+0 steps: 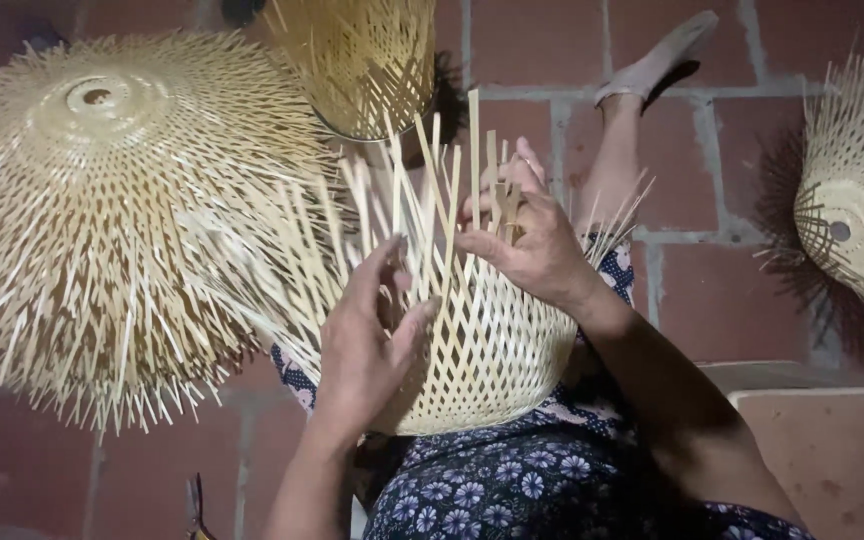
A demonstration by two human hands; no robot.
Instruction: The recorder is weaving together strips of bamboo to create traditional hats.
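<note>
Woven bamboo basket (497, 350) lies sideways, loose strips (432, 170) pointing up-frame.

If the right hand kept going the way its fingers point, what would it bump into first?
The right hand points left and a little up, its fingers already pinching loose strips of the half-woven basket. Going on, it would probably meet more upright strips first, then the big woven shade, though depth is hard to judge.
</note>
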